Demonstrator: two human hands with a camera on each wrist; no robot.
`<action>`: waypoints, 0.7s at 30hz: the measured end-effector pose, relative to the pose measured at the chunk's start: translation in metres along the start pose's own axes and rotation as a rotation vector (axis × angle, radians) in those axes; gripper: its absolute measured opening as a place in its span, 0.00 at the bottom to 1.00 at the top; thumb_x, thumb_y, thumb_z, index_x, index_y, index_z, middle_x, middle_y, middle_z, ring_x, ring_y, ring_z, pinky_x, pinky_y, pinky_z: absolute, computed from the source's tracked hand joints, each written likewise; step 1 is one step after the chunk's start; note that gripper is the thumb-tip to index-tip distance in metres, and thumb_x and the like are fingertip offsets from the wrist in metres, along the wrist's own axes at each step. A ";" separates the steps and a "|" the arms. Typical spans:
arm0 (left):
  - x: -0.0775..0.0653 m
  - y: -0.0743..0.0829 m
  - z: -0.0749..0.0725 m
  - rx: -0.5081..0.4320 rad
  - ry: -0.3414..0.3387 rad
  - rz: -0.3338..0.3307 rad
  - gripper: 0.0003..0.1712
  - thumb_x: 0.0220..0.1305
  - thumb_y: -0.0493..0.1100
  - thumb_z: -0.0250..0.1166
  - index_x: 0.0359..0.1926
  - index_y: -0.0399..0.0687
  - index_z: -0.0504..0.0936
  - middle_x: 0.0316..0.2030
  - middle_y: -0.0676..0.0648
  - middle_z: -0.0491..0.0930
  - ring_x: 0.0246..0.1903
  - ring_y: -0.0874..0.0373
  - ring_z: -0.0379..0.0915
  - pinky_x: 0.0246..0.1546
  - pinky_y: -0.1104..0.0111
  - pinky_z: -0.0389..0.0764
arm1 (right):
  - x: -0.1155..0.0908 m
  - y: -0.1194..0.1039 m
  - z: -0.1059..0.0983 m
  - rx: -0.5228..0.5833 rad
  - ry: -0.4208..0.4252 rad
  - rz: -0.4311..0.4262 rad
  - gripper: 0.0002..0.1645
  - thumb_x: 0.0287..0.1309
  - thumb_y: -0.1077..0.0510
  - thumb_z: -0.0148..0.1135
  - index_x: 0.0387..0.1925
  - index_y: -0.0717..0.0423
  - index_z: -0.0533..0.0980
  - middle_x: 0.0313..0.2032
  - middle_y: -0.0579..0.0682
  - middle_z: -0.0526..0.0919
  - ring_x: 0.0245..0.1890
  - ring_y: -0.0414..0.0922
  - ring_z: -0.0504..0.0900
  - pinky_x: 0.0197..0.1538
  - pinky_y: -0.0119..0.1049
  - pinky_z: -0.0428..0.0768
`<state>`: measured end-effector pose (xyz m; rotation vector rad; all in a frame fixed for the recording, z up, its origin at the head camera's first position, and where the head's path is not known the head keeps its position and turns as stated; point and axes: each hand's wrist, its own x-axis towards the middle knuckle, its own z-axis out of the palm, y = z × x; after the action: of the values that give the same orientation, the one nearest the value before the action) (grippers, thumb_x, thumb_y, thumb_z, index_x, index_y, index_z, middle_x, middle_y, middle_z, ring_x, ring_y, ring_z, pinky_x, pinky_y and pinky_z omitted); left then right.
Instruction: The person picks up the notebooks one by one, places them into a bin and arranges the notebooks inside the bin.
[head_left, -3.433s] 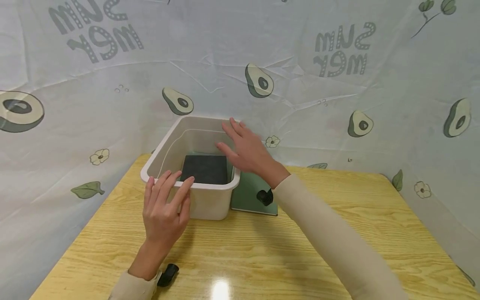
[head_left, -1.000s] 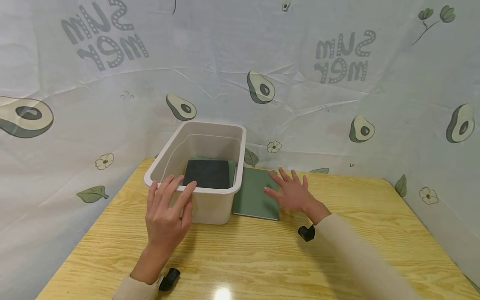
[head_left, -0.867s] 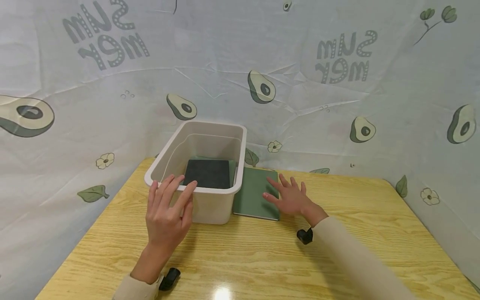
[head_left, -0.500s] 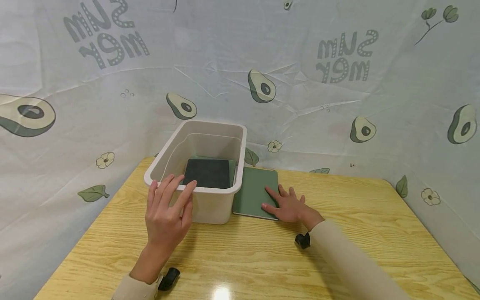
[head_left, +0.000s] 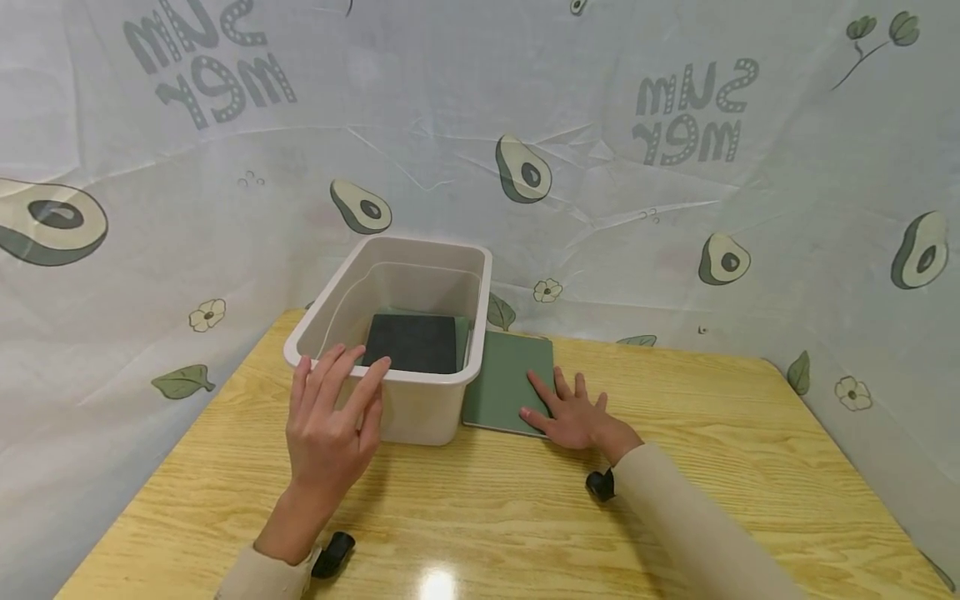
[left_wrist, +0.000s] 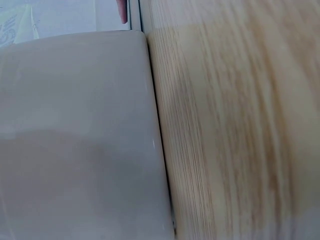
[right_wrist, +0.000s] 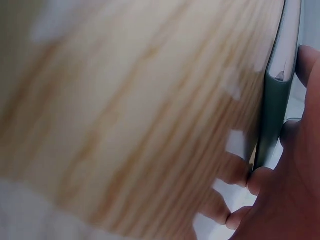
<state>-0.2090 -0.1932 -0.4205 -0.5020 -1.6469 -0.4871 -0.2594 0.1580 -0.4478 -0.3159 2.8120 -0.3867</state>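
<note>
A green hardcover book (head_left: pixel 501 382) lies flat on the table against the right side of a pale plastic bin (head_left: pixel 423 408). My right hand (head_left: pixel 573 417) is spread at the book's right edge, thumb and index finger on its cover, the other fingers off to the right. White page edges and the green spine of the book (right_wrist: pixel 275 110) show in the right wrist view. My left hand (head_left: pixel 330 429) rests its fingertips on the bin's near rim, fingers extended. Inside the bin, a dark rectangular book-like item (head_left: pixel 411 343) lies over a green one (head_left: pixel 462 333).
The wooden table (head_left: pixel 480 517) runs up to a printed cloth backdrop (head_left: pixel 600 208) at the back and sides. A black wrist camera (head_left: pixel 600 485) sits by the right sleeve, another wrist camera (head_left: pixel 333 554) by the left. The bin's wall (left_wrist: pixel 80 130) fills much of the left wrist view.
My right hand has left the bin's far right rim, come down to the right and lowered onto the green book's right edge. The left hand has stayed at the rim.
</note>
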 end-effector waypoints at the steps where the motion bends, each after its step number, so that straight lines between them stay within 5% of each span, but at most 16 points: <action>1: 0.000 0.000 0.000 0.001 -0.005 -0.002 0.17 0.78 0.46 0.58 0.53 0.48 0.91 0.54 0.36 0.88 0.58 0.35 0.83 0.72 0.38 0.71 | 0.001 0.001 0.001 0.008 -0.002 -0.001 0.49 0.76 0.23 0.38 0.87 0.33 0.39 0.86 0.60 0.33 0.84 0.73 0.30 0.72 0.86 0.35; 12: 0.000 -0.001 -0.001 0.007 -0.017 -0.015 0.17 0.79 0.46 0.58 0.54 0.48 0.91 0.54 0.36 0.88 0.58 0.35 0.82 0.73 0.39 0.70 | 0.012 0.006 0.008 0.081 0.040 0.004 0.55 0.66 0.13 0.34 0.86 0.28 0.40 0.86 0.60 0.33 0.84 0.73 0.27 0.70 0.87 0.31; 21: 0.001 -0.001 -0.001 -0.001 -0.023 -0.020 0.17 0.79 0.46 0.58 0.54 0.48 0.91 0.55 0.36 0.88 0.59 0.36 0.82 0.74 0.40 0.70 | 0.003 -0.008 -0.004 0.296 0.021 0.027 0.50 0.76 0.26 0.44 0.87 0.39 0.44 0.86 0.62 0.32 0.83 0.69 0.22 0.73 0.82 0.24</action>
<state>-0.2091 -0.1941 -0.4199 -0.4935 -1.6753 -0.4989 -0.2621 0.1508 -0.4423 -0.2098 2.7231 -0.7926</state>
